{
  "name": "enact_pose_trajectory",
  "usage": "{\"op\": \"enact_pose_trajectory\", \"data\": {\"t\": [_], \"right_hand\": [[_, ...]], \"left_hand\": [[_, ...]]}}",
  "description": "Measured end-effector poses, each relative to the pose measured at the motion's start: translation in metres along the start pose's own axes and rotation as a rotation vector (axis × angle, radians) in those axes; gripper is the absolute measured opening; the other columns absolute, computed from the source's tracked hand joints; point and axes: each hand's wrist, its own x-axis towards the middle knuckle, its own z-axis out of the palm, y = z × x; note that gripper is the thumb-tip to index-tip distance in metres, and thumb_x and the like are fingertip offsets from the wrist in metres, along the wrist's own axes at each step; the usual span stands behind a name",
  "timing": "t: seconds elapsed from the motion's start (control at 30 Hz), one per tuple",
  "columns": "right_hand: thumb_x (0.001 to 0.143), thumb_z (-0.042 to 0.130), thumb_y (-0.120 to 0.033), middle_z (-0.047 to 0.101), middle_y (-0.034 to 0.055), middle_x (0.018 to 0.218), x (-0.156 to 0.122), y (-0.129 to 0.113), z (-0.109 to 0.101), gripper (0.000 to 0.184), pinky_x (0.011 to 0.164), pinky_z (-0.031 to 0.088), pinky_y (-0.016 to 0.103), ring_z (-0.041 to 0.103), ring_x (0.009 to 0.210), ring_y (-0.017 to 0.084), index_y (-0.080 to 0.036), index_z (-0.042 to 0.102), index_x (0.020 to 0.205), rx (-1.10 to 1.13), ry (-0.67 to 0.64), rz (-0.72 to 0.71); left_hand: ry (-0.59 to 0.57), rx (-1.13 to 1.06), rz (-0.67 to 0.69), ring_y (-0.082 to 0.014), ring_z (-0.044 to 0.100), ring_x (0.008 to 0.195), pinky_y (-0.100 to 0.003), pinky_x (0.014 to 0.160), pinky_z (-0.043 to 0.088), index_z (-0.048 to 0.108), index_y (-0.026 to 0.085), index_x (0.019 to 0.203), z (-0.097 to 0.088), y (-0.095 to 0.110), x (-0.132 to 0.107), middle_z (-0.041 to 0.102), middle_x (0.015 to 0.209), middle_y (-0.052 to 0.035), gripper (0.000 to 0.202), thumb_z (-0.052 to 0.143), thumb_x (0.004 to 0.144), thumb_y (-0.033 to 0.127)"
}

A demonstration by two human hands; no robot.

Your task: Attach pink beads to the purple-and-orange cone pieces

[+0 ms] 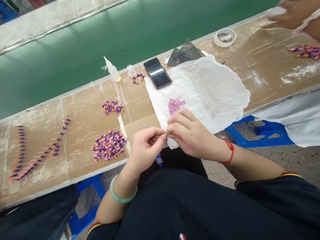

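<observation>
My left hand (146,145) and my right hand (189,132) meet fingertip to fingertip at the near edge of the brown table (84,167). Both are pinched on something too small to make out. Just beyond my right hand a small heap of tiny pink beads (176,105) lies on a crumpled white sheet (209,92). Left of my left hand sits a pile of purple and orange pieces (108,145). A white strip (123,131) lies beside that pile.
A phone (157,73), a glue bottle (112,70), a small clear cup (131,70), a tape roll (224,37), rows of finished pieces (33,155), a smaller pile (112,106). Another person's hand (295,9) works at the far right beside more pieces (308,51). Green conveyor belt (118,32) behind.
</observation>
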Motion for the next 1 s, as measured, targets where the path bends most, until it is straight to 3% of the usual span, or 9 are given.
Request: {"op": "enact_pose_trajectory", "data": {"t": [0.37, 0.63, 0.83, 0.9, 1.0], "right_hand": [[0.094, 0.052, -0.013, 0.062, 0.0053, 0.079, 0.002, -0.008, -0.001, 0.014, 0.070, 0.049, 0.040, 0.054, 0.076, 0.023, -0.023, 0.056, 0.085, 0.008, 0.082, 0.043], [0.097, 0.049, -0.013, 0.065, 0.0057, 0.081, 0.001, -0.003, 0.002, 0.022, 0.071, 0.049, 0.036, 0.053, 0.080, 0.022, -0.022, 0.060, 0.080, -0.251, 0.062, -0.151], [0.100, 0.044, -0.011, 0.069, 0.0036, 0.086, 0.005, 0.004, -0.004, 0.028, 0.075, 0.046, 0.036, 0.055, 0.083, 0.019, -0.022, 0.064, 0.084, -0.367, 0.004, -0.346], [0.100, 0.046, -0.012, 0.070, 0.0040, 0.086, 0.006, 0.003, -0.003, 0.025, 0.076, 0.047, 0.036, 0.057, 0.083, 0.019, -0.022, 0.063, 0.085, -0.254, 0.027, -0.279], [0.096, 0.053, -0.016, 0.068, 0.0040, 0.081, 0.007, -0.002, -0.001, 0.014, 0.073, 0.049, 0.034, 0.059, 0.077, 0.018, -0.020, 0.061, 0.085, 0.101, 0.063, 0.021]], "left_hand": [[0.106, 0.010, 0.024, -0.0108, 0.048, 0.050, -0.023, 0.047, 0.039, 0.063, 0.018, 0.068, 0.006, -0.002, -0.004, 0.057, 0.057, 0.0006, 0.016, 0.065, 0.080, 0.029], [0.035, -0.109, -0.073, -0.0111, 0.050, 0.053, -0.023, 0.051, 0.042, 0.064, 0.017, 0.071, 0.001, 0.003, -0.005, 0.058, 0.059, -0.0001, 0.022, 0.068, 0.082, 0.036], [0.034, -0.087, -0.078, -0.0094, 0.049, 0.051, -0.020, 0.049, 0.039, 0.061, 0.016, 0.071, -0.001, 0.000, -0.005, 0.056, 0.059, 0.0011, 0.018, 0.065, 0.082, 0.030], [0.078, -0.011, 0.000, -0.0085, 0.047, 0.049, -0.020, 0.047, 0.036, 0.060, 0.017, 0.071, -0.001, -0.001, -0.007, 0.056, 0.058, 0.0019, 0.017, 0.061, 0.085, 0.027], [0.205, 0.240, 0.250, -0.0079, 0.045, 0.048, -0.020, 0.048, 0.035, 0.058, 0.017, 0.072, 0.000, -0.002, -0.009, 0.055, 0.057, 0.0035, 0.016, 0.057, 0.087, 0.019]]}}
